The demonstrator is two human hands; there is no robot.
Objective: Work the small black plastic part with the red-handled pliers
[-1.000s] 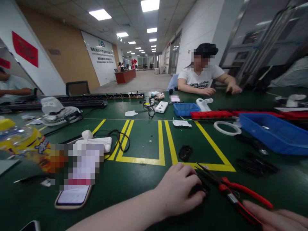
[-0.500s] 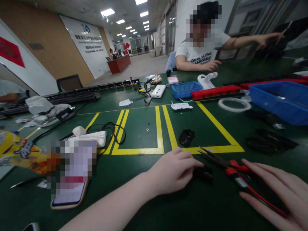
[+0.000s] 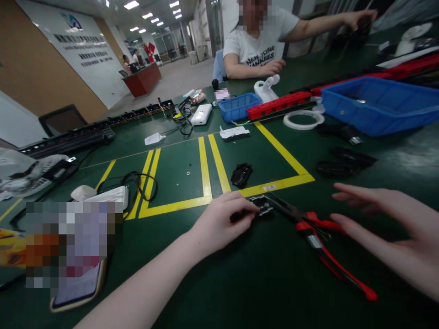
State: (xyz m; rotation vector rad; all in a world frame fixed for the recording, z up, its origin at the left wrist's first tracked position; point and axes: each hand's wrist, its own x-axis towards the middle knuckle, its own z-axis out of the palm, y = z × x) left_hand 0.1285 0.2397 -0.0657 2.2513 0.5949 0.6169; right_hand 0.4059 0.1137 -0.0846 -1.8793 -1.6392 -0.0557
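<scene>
My left hand is closed with thumb and fingers pinching a small black part, whose inner side with light-coloured detail faces up. This part is close to the tips of red-handled long-nose pliers, which lie on the green table with their handles apart. My right hand is open beside the pliers, fingers stretched out and holding nothing; its thumb is close to the upper red handle, and I cannot tell whether they touch. Just beyond my left hand lies another black part.
Yellow tape marks the table. Black parts and a blue bin stand to the right, near a white ring. A phone lies at left. Across the table a person reaches sideways.
My right hand has drawn off the pliers and opened. The black part in my left hand has turned and now sits by the pliers' tips. The camera view has shifted right and down.
</scene>
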